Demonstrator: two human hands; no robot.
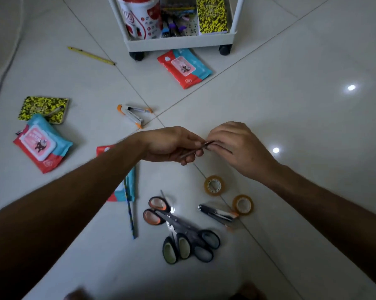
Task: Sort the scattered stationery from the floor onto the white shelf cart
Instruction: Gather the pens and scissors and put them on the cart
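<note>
- Right now we hold a thin brown pencil point(201, 148) in the air, over the floor point(290, 105), with both hands.
- Its long line slants: one end sits low in our left hand point(172, 146), the other end is higher at our right hand point(236, 146).
- Our left fingers are curled around the low end, and our right fingertips pinch the high end.
- We cannot tell which end is the tip.
- Just below our hands we count two tape rolls point(214, 185), a dark stapler point(218, 214), and three pairs of scissors point(178, 226) in a pile, one with orange handles.
- A blue striped pencil point(130, 215) lies next to the scissors, partly on a wipes pack point(129, 187) under our left arm.
- We count three wipes packs in all, red and blue.
- Farther off lie an orange and white stapler point(133, 114), a yellow pencil point(90, 55), and a yellow and black notebook point(43, 109).
- At the top stands the white shelf cart point(178, 43) with a second yellow notebook, some pens, and a red and white tub in it.
</note>
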